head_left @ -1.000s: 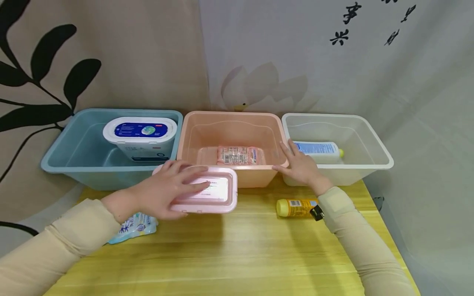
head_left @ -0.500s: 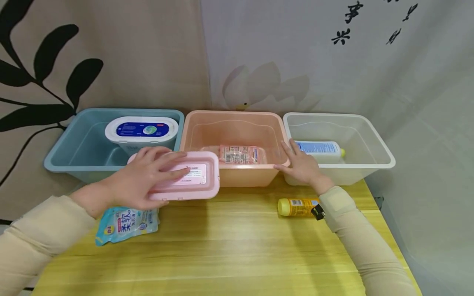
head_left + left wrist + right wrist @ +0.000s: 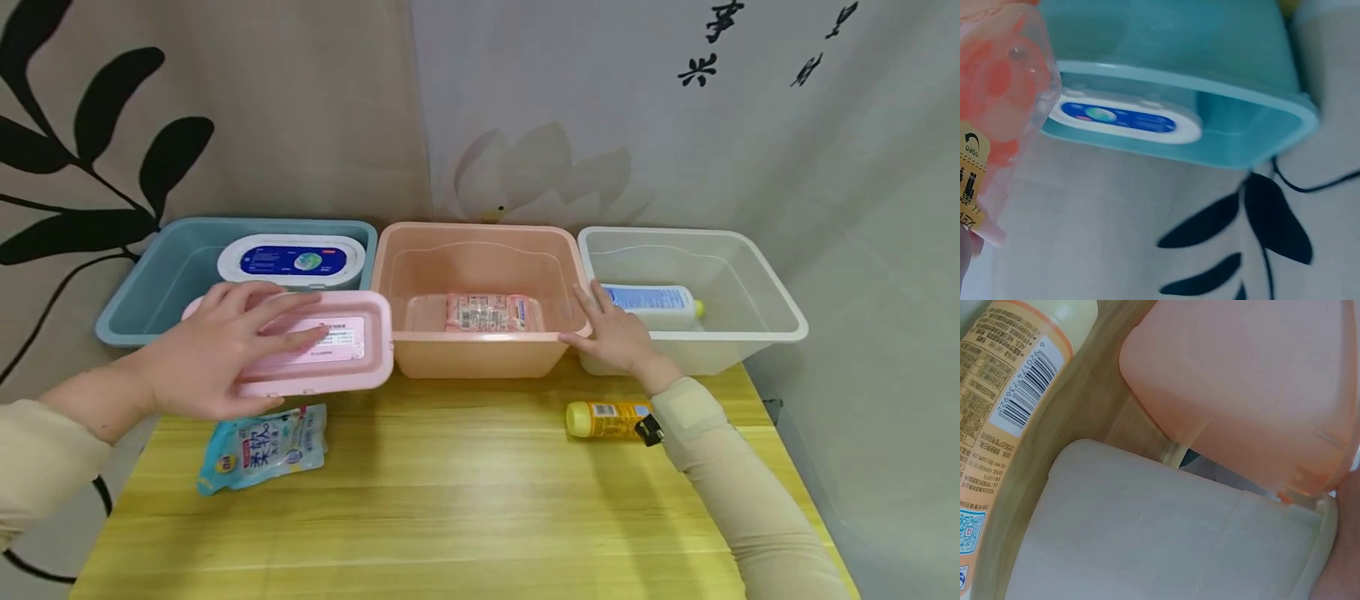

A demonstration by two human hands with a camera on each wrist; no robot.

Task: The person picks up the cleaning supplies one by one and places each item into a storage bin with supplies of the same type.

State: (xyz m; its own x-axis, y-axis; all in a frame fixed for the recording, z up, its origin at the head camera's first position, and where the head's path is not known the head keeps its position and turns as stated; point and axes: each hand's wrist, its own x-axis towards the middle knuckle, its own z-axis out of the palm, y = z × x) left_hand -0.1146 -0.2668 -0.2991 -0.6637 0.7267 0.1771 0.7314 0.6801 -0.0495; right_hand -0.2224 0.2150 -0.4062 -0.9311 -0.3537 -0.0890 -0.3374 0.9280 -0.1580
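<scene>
My left hand grips a box with a pink lid, fingers spread over the top. It overlaps the front of the blue bin. In the left wrist view the box's clear side shows orange-pink contents and a yellow "open" label. A white tub with a blue label stands in the blue bin. With fingers spread, my right hand rests on the adjoining rims of the orange bin and the white bin.
The orange bin holds a pink packet; a white bottle with a yellow cap lies in the white bin. On the wooden table are a blue pouch at left and a yellow bottle under the right wrist. A curtain hangs behind the bins.
My left hand has carried the pink-lidded box leftward and slightly up, from before the orange bin to the blue bin's front, uncovering the blue pouch. My right hand stays at the rims.
</scene>
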